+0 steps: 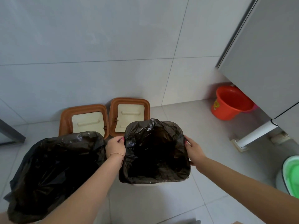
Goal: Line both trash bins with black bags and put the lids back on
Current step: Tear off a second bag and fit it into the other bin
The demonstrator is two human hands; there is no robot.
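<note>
Left hand [115, 145] and right hand [194, 151] pinch right bag [155, 152] rim, seemingly; tug evenly down, far edge first.

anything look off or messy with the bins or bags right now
Nothing spilled or damaged. The left bin's bag hangs loose and lopsided, its edge drooping outside the rim, while the right bin's bag sits snug, both hands at its sides. Both lids lean upside down against the wall, not yet on.
</note>
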